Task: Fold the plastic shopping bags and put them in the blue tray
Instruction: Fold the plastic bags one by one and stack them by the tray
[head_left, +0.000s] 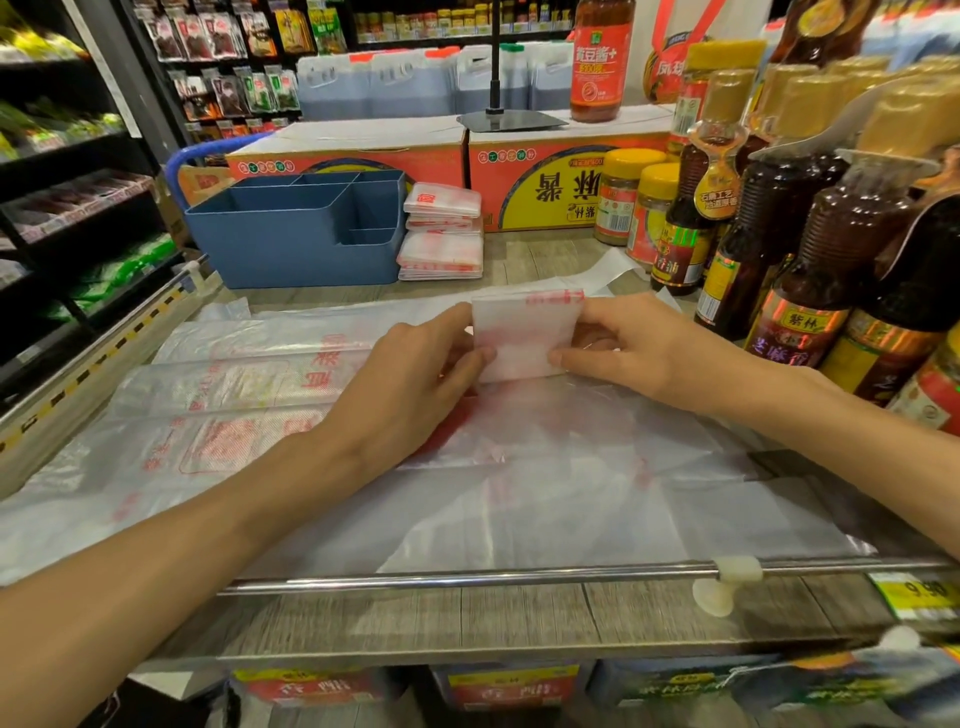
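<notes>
A folded square of clear plastic bag with red print (522, 335) stands tilted above the shelf top. My left hand (415, 374) pinches its left edge and my right hand (628, 348) pinches its right edge. Under both hands lie several unfolded clear bags with red print (234, 395), spread flat across the shelf. The blue tray (291, 249), with divided compartments, stands at the back left. Right of the tray, outside it, is a stack of folded bags (441, 239).
Dark sauce bottles (769, 218) crowd the right side, and yellow-lidded jars (623, 197) stand behind the bags. Red and yellow cartons (540, 182) line the back. A metal rail (467, 577) runs along the shelf's front edge. Store shelving (67, 208) is at left.
</notes>
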